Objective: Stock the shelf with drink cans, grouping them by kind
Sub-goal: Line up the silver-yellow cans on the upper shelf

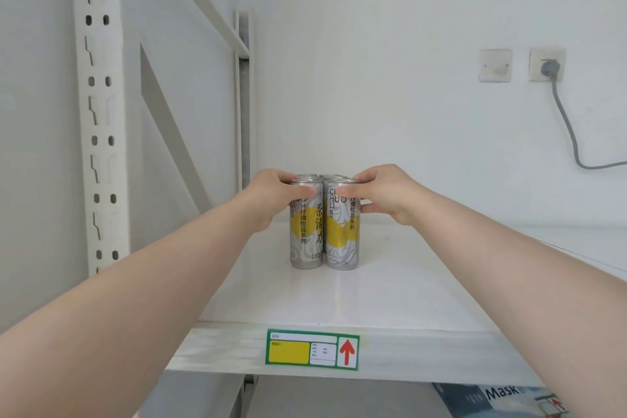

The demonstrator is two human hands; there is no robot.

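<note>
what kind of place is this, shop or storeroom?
Likely a storeroom or a mock retail setup: white slotted metal shelf, a price label with a red arrow on its front edge, matching drink cans in a block, bare wall with sockets.

Left hand [268,200]: bare, no rings or watch | Right hand [386,195]: bare, no rings or watch | Forearms: uncovered, no sleeves in view

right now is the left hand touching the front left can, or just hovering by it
Touching. The head view shows the left hand wrapped around the top of the front left can, fingers overlapping its rim with no visible gap.
</note>
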